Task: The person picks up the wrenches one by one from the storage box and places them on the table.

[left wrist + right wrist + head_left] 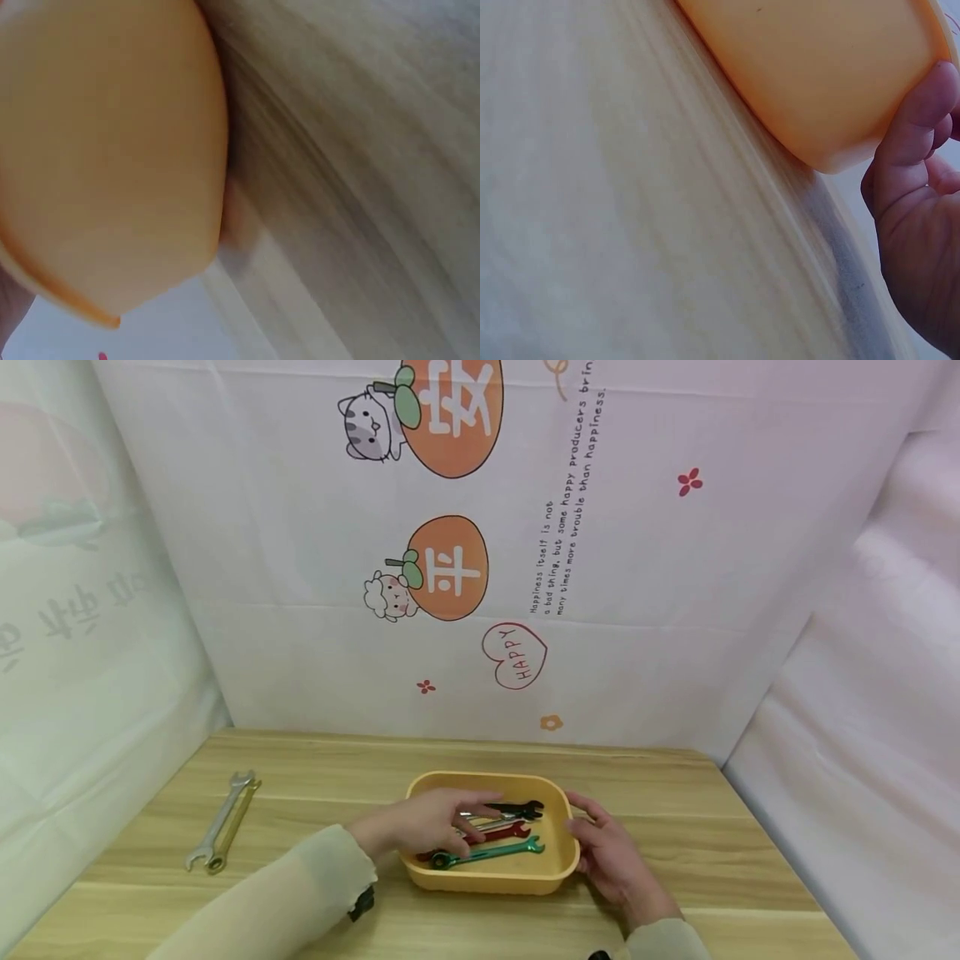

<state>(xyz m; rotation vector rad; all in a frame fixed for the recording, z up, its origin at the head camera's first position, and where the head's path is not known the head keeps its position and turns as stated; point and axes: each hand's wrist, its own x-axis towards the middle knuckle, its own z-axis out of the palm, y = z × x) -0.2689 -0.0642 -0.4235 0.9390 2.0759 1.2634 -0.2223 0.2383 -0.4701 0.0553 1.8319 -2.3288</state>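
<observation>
A yellow plastic box (487, 882) sits on the wooden table with several wrenches in it. My left hand (427, 820) reaches over its left end, fingers spread loosely above the wrenches and hiding their left parts. Among them are a green wrench (498, 852), a red wrench (510, 834) and a black wrench (531, 807), with silver ones between. My right hand (611, 852) holds the box's right end, its thumb at the rim. In the right wrist view, the thumb (919, 120) lies along the box's outer wall. The left wrist view is mostly filled by the box's side (112, 150).
To the left, a silver wrench (223, 821) and a gold-coloured wrench (236, 827) lie side by side on the table (315, 777). White printed cloth (637, 610) hangs behind the table and along both sides.
</observation>
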